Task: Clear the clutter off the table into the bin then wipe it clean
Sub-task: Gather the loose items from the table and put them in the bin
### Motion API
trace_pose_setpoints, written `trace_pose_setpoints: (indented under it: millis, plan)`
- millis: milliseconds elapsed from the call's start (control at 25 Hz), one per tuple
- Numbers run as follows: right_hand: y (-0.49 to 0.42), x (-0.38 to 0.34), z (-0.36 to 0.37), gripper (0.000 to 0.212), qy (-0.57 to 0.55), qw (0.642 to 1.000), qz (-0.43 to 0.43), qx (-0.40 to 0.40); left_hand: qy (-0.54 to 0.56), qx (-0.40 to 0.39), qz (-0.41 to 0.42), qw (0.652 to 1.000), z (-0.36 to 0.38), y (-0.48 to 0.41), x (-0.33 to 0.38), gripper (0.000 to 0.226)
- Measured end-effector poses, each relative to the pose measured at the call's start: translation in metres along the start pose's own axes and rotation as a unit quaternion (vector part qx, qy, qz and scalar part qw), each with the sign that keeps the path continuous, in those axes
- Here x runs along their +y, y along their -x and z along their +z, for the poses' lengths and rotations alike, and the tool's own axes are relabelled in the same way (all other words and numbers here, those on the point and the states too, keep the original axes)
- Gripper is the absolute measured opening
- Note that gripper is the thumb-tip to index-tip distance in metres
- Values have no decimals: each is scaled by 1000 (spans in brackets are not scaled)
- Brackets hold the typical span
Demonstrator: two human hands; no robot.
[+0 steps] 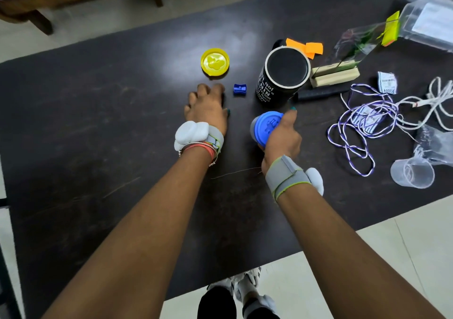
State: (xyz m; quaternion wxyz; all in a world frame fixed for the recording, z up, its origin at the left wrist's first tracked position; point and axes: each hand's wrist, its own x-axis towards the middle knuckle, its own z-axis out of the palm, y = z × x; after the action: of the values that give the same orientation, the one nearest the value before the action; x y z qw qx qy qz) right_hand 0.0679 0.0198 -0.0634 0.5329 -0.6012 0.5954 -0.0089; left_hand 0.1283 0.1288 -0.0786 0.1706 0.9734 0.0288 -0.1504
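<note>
My right hand (282, 134) grips a small container with a blue lid (266, 127) just above the dark table (98, 134). My left hand (207, 106) lies palm down on the table with its fingers bent at the tips and nothing visible in it. A small blue sharpener (239, 90) sits just right of its fingertips. A yellow lid (215, 61) lies beyond the left hand. A black mug (282, 76) with white lettering stands upright behind the blue-lidded container.
Orange paper scraps (306, 46), a wooden block (334, 76), a dark flat bar (321, 94), tangled purple-white string (362, 127), white cord (438, 98), clear plastic cups (411, 175), small sachets (386, 82) and clear plastic packaging (429, 22) crowd the right side. A wooden bench stands beyond the table.
</note>
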Motion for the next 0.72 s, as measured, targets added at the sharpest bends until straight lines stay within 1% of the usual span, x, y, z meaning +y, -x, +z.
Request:
trace_pose_setpoints:
  millis: [80,120,240,320,400,480,520,600,640,720]
  plan:
    - [-1,-2,2,76,-19,1000,12,-16,-55,-8,34,998,-2,-1,6,32]
    - [-2,-3,2,76,-23,999,16,-18,-62,-9,44,997,-4,0,11,31]
    - [-3,-5,3,73,-36,999,21,-13,-7,21,49,999,-12,0,27,32]
    - [-5,-6,4,72,-42,999,24,-11,1,29,64,998,-14,-6,36,34]
    - [-8,-6,5,72,-44,999,29,-7,-33,-7,78,996,-12,-16,41,38]
    - [-13,-4,5,67,-52,998,44,-1,-66,-49,82,993,-5,-23,40,44]
    - [-16,-2,4,64,-65,996,54,0,-67,-57,80,993,0,-24,38,45]
    - [-20,0,1,66,-101,992,78,-16,-39,-52,68,996,8,-20,33,45]
    - [-20,1,-1,69,-122,988,88,-30,-10,-44,54,998,10,-17,31,43]
    - [-17,0,-6,67,-163,979,104,-67,71,-27,12,997,8,-7,29,39]
